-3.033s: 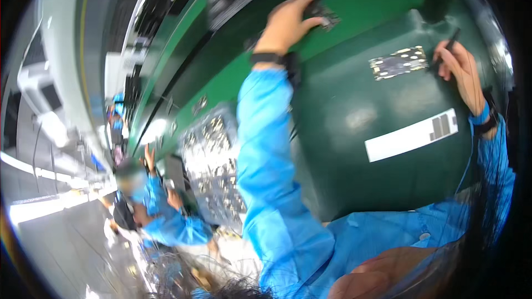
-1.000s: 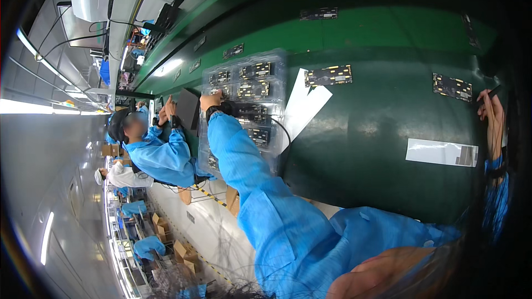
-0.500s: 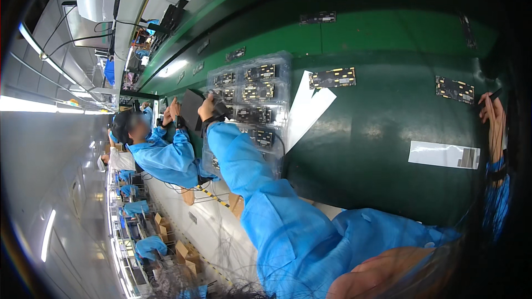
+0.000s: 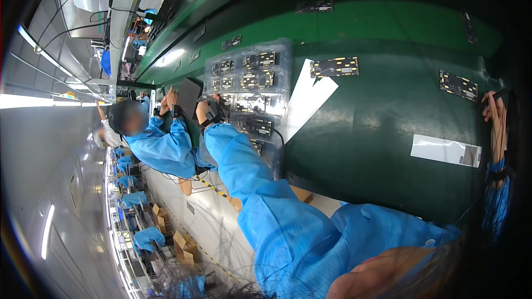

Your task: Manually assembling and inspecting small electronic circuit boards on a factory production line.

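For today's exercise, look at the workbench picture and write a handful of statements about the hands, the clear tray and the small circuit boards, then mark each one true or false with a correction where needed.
1. The left hand reaches to the clear tray of small circuit boards. True.
2. The work surface is red. False: it is green.
3. The right hand is at the far right edge, away from the tray. True.
4. The white paper sheet lies left of the tray. False: it lies on its right side.
5. A loose circuit board lies on the surface outside the tray. True.
6. The co-worker nearby wears a yellow coat. False: the coat is blue.
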A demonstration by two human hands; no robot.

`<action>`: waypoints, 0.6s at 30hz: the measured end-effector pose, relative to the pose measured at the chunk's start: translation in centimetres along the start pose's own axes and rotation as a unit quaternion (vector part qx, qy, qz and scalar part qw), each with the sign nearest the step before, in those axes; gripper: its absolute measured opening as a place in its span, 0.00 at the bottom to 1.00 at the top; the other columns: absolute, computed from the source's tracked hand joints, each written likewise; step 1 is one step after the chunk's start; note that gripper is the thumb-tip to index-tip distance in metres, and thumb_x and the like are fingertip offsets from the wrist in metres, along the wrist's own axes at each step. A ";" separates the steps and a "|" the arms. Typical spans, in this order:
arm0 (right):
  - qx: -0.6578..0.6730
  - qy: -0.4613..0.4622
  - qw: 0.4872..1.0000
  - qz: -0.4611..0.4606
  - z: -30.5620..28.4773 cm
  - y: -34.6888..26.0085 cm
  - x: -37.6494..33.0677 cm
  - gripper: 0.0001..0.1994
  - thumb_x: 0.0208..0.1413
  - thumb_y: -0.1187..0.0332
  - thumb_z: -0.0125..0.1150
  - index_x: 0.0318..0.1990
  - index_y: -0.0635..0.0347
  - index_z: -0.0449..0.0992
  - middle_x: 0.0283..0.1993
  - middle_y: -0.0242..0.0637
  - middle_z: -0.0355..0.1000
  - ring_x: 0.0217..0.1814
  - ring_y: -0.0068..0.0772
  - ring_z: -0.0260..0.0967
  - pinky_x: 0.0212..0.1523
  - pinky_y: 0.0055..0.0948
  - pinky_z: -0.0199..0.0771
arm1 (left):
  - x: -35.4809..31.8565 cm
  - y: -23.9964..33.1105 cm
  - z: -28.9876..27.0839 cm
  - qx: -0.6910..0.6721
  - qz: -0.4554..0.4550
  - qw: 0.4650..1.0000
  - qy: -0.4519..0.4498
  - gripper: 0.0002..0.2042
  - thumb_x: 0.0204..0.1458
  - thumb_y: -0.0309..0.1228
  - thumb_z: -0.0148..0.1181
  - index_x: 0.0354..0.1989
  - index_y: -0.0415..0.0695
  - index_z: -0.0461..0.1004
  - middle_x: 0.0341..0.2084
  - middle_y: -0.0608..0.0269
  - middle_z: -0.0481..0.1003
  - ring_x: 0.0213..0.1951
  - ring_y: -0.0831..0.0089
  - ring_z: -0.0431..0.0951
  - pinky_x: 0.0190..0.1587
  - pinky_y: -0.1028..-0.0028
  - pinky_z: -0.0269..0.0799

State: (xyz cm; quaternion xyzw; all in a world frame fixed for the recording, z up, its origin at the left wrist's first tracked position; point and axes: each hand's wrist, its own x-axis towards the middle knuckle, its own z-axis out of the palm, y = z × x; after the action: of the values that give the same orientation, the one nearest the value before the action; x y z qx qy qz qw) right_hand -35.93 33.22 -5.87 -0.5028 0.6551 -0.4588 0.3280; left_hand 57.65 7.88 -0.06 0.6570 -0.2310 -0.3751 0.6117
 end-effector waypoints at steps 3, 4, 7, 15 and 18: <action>0.028 -0.015 0.999 -0.014 2.1 0.6 1.5 0.16 0.75 0.61 0.52 0.57 0.63 0.76 0.44 0.30 0.73 0.34 0.15 0.65 0.33 0.17 0.62 | -0.7 3.0 4.1 0.107 0.120 0.987 -0.026 0.14 0.71 0.36 0.48 0.52 0.38 0.74 0.49 0.57 0.79 0.51 0.62 0.81 0.46 0.66 0.77; 0.011 -0.019 1.000 -0.014 3.6 0.6 2.6 0.16 0.75 0.61 0.52 0.57 0.63 0.76 0.44 0.29 0.73 0.34 0.14 0.65 0.33 0.17 0.62 | -1.2 4.9 5.1 0.145 0.165 0.975 -0.027 0.15 0.71 0.37 0.47 0.52 0.39 0.74 0.50 0.57 0.80 0.51 0.62 0.82 0.44 0.67 0.77; -0.002 0.032 0.999 -0.039 3.3 0.6 0.8 0.16 0.75 0.61 0.52 0.58 0.62 0.76 0.43 0.28 0.72 0.34 0.14 0.64 0.33 0.17 0.61 | -8.4 4.5 13.5 0.058 0.153 0.981 -0.104 0.14 0.70 0.36 0.53 0.53 0.37 0.74 0.47 0.55 0.82 0.44 0.64 0.86 0.37 0.72 0.78; 0.039 0.012 0.998 -0.053 1.9 1.0 0.7 0.15 0.75 0.60 0.52 0.55 0.63 0.76 0.43 0.30 0.72 0.34 0.15 0.65 0.33 0.17 0.63 | -24.0 -0.6 31.7 0.404 0.348 0.671 -0.516 0.14 0.59 0.35 0.69 0.47 0.38 0.82 0.36 0.53 0.84 0.38 0.66 0.82 0.45 0.66 0.76; -0.009 -0.003 1.000 -0.019 2.4 1.0 0.9 0.15 0.75 0.60 0.51 0.55 0.63 0.76 0.44 0.31 0.73 0.33 0.16 0.65 0.33 0.17 0.63 | -24.0 -1.1 32.0 0.425 0.347 0.660 -0.513 0.14 0.59 0.34 0.69 0.47 0.38 0.82 0.36 0.53 0.84 0.39 0.66 0.82 0.45 0.66 0.76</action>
State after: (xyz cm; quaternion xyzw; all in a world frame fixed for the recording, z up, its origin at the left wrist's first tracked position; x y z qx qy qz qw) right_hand -34.46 31.77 -7.67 -0.5195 0.6484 -0.4577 0.3167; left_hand 18.00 6.14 4.89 0.4209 -0.8539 -0.2743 0.1361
